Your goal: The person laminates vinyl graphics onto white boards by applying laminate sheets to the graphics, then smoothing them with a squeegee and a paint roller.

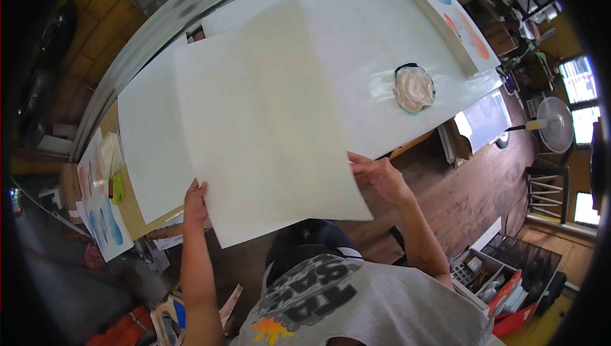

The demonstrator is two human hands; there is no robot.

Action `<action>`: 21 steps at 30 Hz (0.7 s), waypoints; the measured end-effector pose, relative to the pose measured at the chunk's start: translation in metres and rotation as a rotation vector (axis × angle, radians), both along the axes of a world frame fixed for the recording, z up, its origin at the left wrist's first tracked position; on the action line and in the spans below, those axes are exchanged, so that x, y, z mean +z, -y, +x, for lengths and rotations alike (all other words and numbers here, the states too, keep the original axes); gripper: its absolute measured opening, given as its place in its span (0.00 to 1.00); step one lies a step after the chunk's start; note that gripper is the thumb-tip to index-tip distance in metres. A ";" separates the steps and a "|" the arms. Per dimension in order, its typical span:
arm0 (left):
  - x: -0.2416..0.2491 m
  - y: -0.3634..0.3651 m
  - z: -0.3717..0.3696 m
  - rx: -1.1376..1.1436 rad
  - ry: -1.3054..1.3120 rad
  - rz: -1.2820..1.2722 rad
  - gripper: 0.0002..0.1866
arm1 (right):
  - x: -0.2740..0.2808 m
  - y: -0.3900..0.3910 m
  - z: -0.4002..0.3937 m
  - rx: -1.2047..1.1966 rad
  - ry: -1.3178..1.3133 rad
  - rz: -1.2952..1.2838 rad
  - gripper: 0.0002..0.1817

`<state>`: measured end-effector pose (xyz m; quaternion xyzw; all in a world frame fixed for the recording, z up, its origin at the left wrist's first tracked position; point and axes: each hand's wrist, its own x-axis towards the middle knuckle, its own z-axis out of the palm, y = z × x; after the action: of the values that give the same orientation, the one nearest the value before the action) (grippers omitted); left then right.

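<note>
A large pale sheet [267,123] is lifted in front of me, its near edge over my lap and its far part bent upward. My left hand [196,201] grips its left edge, thumb up and the other fingers partly hidden. On the opposite side, my right hand [385,177] holds the right edge, with some fingertips out of sight at the sheet. Beneath it lies another white sheet [149,142] on the left part of the table.
A crumpled beige cloth or bag [415,88] rests on the white tabletop [363,34]. Printed panels with red and blue shapes lie at right [468,31] and left [105,209]. A drawer unit [503,276] and a fan [554,124] stand to the right.
</note>
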<state>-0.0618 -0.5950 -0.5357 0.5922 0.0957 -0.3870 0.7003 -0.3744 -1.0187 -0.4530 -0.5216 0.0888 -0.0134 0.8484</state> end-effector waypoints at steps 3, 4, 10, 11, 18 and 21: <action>-0.010 0.044 -0.008 -0.012 -0.083 -0.089 0.18 | 0.019 -0.039 0.043 0.032 0.131 -0.363 0.35; -0.024 0.056 -0.008 0.008 -0.138 -0.140 0.19 | 0.012 -0.058 0.057 0.026 0.096 -0.327 0.28; -0.016 0.111 -0.004 0.031 -0.264 -0.352 0.37 | -0.036 -0.121 0.116 0.109 -0.073 -0.899 0.18; -0.017 0.111 0.004 0.018 -0.215 -0.269 0.39 | -0.039 -0.118 0.116 0.085 -0.105 -0.926 0.17; -0.018 0.129 0.026 -0.159 0.163 0.218 0.32 | -0.082 0.047 0.089 -0.623 -0.314 -1.476 0.24; -0.019 0.144 0.056 -0.144 0.287 0.225 0.29 | -0.064 0.160 0.083 -0.547 -0.648 -1.786 0.37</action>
<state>-0.0055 -0.7387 -0.5546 0.7212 -0.0050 -0.3344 0.6066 -0.2916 -1.1783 -0.5165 -0.9102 0.3915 -0.1275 0.0458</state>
